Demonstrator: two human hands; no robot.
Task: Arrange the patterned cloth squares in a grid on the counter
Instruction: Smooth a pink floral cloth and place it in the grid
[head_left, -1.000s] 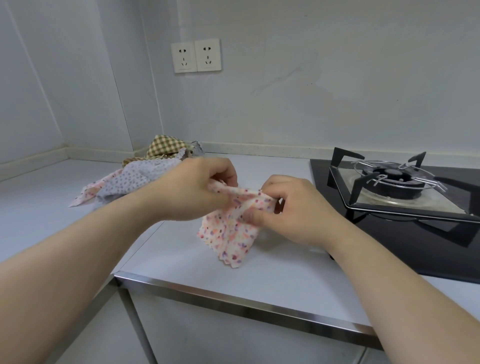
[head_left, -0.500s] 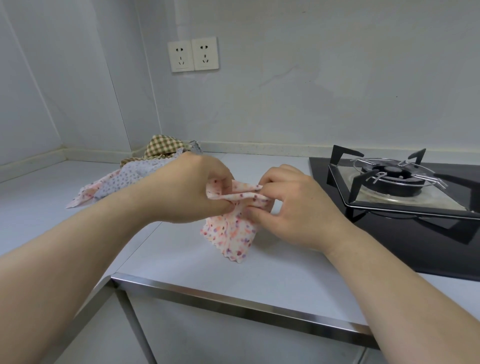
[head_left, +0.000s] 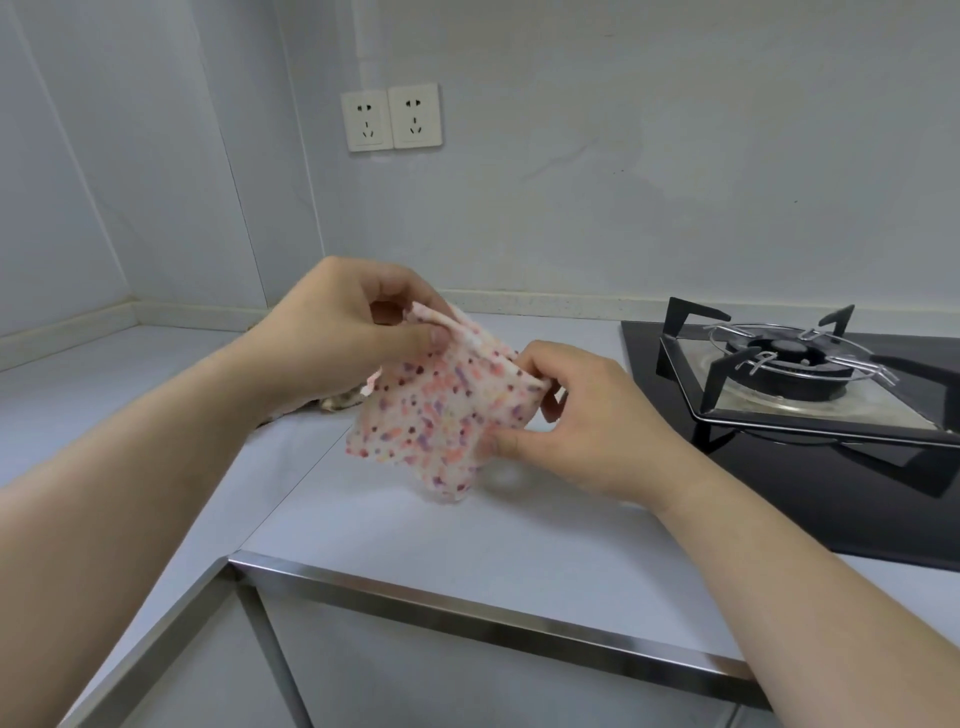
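Lifting higher than before, the left hand (head_left: 353, 332) pinches the top corner of the pink-and-purple-spotted white cloth square (head_left: 436, 415); the right hand (head_left: 592, 431) pinches its right edge. Bunched a moment ago, it now hangs opened above the white desk (head_left: 415, 545), likely ready for laying flat.

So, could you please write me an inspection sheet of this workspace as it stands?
Surface: white counter, metal front edge.
Job's things: speckled cloth square held up, creased; scrap of other cloths shows left of it.
Clutter: nothing seen.
Hands: left hand pinches the cloth's top corner; right hand pinches its right edge.
Cables: nothing seen.
Surroundings: gas hob on the right, double wall socket.
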